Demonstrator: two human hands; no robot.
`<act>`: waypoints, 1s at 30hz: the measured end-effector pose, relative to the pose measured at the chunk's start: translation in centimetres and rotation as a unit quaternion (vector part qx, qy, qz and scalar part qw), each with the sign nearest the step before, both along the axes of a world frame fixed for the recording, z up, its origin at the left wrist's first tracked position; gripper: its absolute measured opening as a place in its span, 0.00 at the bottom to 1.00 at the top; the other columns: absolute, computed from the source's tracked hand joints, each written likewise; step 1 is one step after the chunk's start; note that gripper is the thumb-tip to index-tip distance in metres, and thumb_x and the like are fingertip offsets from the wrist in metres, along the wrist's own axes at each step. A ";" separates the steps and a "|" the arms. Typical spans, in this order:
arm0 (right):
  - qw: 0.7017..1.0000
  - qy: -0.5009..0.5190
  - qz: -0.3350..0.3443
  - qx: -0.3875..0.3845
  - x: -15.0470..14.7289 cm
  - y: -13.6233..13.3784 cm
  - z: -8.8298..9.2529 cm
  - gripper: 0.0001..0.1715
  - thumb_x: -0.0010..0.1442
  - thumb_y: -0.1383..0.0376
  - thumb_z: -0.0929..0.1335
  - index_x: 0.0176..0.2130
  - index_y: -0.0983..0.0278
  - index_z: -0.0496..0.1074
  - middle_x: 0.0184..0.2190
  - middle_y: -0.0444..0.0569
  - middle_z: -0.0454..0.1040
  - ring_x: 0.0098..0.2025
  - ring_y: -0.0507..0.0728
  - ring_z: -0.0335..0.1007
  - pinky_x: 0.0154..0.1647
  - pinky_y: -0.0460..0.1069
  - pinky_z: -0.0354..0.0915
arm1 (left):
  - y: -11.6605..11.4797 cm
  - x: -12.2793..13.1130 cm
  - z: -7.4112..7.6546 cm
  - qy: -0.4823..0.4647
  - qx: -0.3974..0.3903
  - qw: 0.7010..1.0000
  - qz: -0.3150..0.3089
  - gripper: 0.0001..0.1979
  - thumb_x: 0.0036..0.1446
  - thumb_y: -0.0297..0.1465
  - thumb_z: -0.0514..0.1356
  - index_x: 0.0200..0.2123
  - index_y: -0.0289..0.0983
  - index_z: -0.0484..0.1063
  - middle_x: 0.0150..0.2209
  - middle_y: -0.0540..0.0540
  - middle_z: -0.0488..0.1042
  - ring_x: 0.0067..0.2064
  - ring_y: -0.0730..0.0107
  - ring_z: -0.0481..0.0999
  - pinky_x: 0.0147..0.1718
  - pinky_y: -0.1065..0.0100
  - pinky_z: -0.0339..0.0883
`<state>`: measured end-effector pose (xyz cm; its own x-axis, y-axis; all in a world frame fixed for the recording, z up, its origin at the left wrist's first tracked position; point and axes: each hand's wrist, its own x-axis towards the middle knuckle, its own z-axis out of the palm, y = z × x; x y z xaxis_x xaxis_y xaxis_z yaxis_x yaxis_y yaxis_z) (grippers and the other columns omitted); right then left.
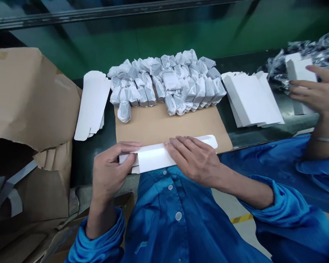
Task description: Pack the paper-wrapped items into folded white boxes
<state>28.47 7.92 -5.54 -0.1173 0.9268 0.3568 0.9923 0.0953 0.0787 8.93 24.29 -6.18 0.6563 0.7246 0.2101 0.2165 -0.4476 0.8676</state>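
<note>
A flat white carton (155,157) lies across the near edge of the cardboard sheet (159,124), its rounded flap pointing right. My left hand (113,166) pinches its left end, thumb below and fingers above. Over the middle and right part, my right hand (193,157) lies flat, fingers stretched out and pressing on the surface. Beyond both hands, several small items wrapped in white paper (170,80) are packed in rows on the sheet.
Flat white cartons (92,104) are stacked left, and more white cartons (253,98) right. A large torn cardboard box (30,98) stands far left. At right, a co-worker's hand (325,87) touches a white box (300,69) near clear plastic bags (276,67).
</note>
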 end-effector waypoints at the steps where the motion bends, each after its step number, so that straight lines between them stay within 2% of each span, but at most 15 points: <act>1: 1.000 -0.006 -0.026 0.016 0.4 0.0 0.1 0.19 0.69 0.69 0.60 0.56 0.72 0.70 0.48 0.62 0.78 0.47 0.65 0.76 0.43 0.57 0.71 | -0.3 0.0 0.2 -0.046 -0.003 0.999 0.027 0.12 0.56 0.27 0.65 0.43 0.42 0.78 0.45 0.51 0.82 0.42 0.67 0.82 0.41 0.65 0.78; 4: 0.989 0.022 -0.129 0.070 1.0 0.5 -0.3 0.24 0.69 0.62 0.62 0.58 0.75 0.67 0.47 0.66 0.78 0.42 0.66 0.76 0.37 0.57 0.70 | -2.6 0.9 -0.2 -0.216 0.032 0.966 0.141 0.18 0.61 0.34 0.64 0.55 0.45 0.72 0.51 0.49 0.79 0.43 0.66 0.82 0.40 0.63 0.78; 6: 0.981 0.055 -0.163 0.084 0.1 0.9 -1.2 0.26 0.69 0.61 0.63 0.60 0.74 0.65 0.48 0.66 0.77 0.43 0.67 0.76 0.38 0.58 0.69 | -4.9 2.2 -1.1 -0.234 0.013 0.966 0.110 0.27 0.61 0.46 0.61 0.61 0.44 0.66 0.56 0.43 0.76 0.50 0.59 0.80 0.45 0.58 0.77; 7: 0.982 0.070 -0.156 0.082 -0.7 1.1 -1.7 0.26 0.69 0.62 0.62 0.61 0.74 0.64 0.50 0.67 0.76 0.45 0.67 0.75 0.40 0.58 0.69 | -5.9 3.0 -1.7 -0.208 -0.024 0.976 0.062 0.37 0.59 0.51 0.60 0.67 0.44 0.57 0.60 0.38 0.71 0.55 0.54 0.77 0.49 0.55 0.76; 9: 0.986 0.107 -0.105 0.065 -2.6 1.1 -2.4 0.27 0.70 0.65 0.61 0.64 0.75 0.60 0.53 0.68 0.74 0.51 0.68 0.73 0.45 0.59 0.69 | -7.0 4.5 -2.6 -0.173 -0.063 0.981 0.068 0.47 0.59 0.54 0.60 0.71 0.43 0.39 0.64 0.32 0.65 0.59 0.51 0.74 0.51 0.54 0.74; 10: 0.987 0.140 -0.068 0.047 -3.3 1.0 -2.5 0.29 0.70 0.65 0.61 0.65 0.75 0.58 0.56 0.68 0.72 0.54 0.67 0.71 0.48 0.59 0.69 | -7.0 5.0 -2.9 -0.157 -0.062 0.980 0.104 0.47 0.59 0.52 0.61 0.71 0.43 0.38 0.64 0.32 0.63 0.58 0.52 0.74 0.51 0.55 0.73; 12: 0.968 0.250 -0.015 0.003 -3.8 0.9 -1.9 0.36 0.69 0.59 0.64 0.68 0.74 0.53 0.59 0.67 0.69 0.58 0.66 0.68 0.53 0.58 0.69 | -6.0 5.4 -3.3 -0.121 -0.046 0.979 0.160 0.42 0.58 0.46 0.64 0.68 0.42 0.47 0.63 0.35 0.64 0.55 0.56 0.75 0.50 0.59 0.73; 14: 0.924 0.382 -0.016 -0.028 -3.1 1.2 -0.7 0.43 0.66 0.52 0.68 0.70 0.68 0.51 0.58 0.61 0.70 0.56 0.63 0.69 0.52 0.57 0.70 | -4.7 5.1 -3.3 -0.083 -0.024 0.988 0.131 0.37 0.53 0.43 0.67 0.62 0.40 0.59 0.61 0.38 0.66 0.54 0.57 0.75 0.49 0.62 0.72; 15: 0.898 0.437 -0.019 -0.040 -2.5 1.4 -0.1 0.43 0.64 0.51 0.69 0.69 0.64 0.53 0.55 0.57 0.70 0.53 0.61 0.70 0.50 0.56 0.70 | -4.2 4.9 -3.3 -0.073 -0.013 0.992 0.098 0.35 0.52 0.43 0.68 0.60 0.40 0.62 0.59 0.39 0.67 0.53 0.57 0.75 0.48 0.63 0.72; 17: 0.856 0.514 -0.007 -0.056 -1.0 2.2 0.8 0.34 0.64 0.55 0.70 0.65 0.59 0.62 0.48 0.52 0.71 0.45 0.57 0.70 0.45 0.52 0.70 | -3.5 4.3 -3.2 -0.076 0.019 0.996 0.051 0.34 0.52 0.44 0.67 0.59 0.39 0.63 0.56 0.41 0.69 0.51 0.60 0.75 0.46 0.65 0.72; 19: 0.821 0.563 0.054 -0.080 0.2 3.0 1.2 0.25 0.64 0.57 0.71 0.58 0.60 0.71 0.43 0.49 0.71 0.41 0.54 0.68 0.42 0.50 0.68 | -3.5 4.0 -3.0 -0.084 0.051 0.995 0.030 0.30 0.53 0.43 0.66 0.56 0.39 0.64 0.51 0.43 0.70 0.48 0.63 0.75 0.43 0.66 0.71; 22: 0.745 0.657 0.100 -0.064 1.6 4.1 0.9 0.17 0.64 0.60 0.71 0.51 0.63 0.76 0.39 0.46 0.72 0.39 0.51 0.69 0.40 0.47 0.67 | -3.7 3.6 -2.7 -0.071 0.085 0.994 -0.005 0.24 0.53 0.38 0.66 0.51 0.40 0.65 0.45 0.47 0.71 0.42 0.67 0.74 0.38 0.69 0.70; 25: 0.635 0.772 0.023 0.016 2.3 5.3 0.4 0.14 0.67 0.57 0.68 0.43 0.65 0.76 0.31 0.43 0.71 0.30 0.48 0.68 0.31 0.44 0.64 | -3.8 3.5 -2.3 -0.041 0.110 0.992 -0.042 0.20 0.52 0.35 0.65 0.48 0.40 0.66 0.41 0.49 0.70 0.37 0.70 0.73 0.32 0.71 0.68; 27: 0.580 0.814 -0.006 -0.003 2.4 6.0 0.2 0.19 0.65 0.53 0.68 0.34 0.66 0.74 0.26 0.42 0.69 0.25 0.48 0.65 0.25 0.44 0.62 | -3.7 3.5 -2.1 -0.020 0.123 0.991 -0.054 0.19 0.52 0.34 0.64 0.47 0.40 0.65 0.40 0.50 0.70 0.35 0.71 0.72 0.30 0.71 0.66; 30: 0.564 0.820 0.030 -0.096 2.1 6.4 0.3 0.19 0.57 0.53 0.74 0.30 0.66 0.73 0.26 0.42 0.71 0.28 0.48 0.66 0.27 0.43 0.62 | -3.5 3.5 -2.0 0.012 0.132 0.990 -0.055 0.19 0.52 0.34 0.63 0.46 0.40 0.64 0.39 0.50 0.69 0.33 0.71 0.72 0.28 0.71 0.66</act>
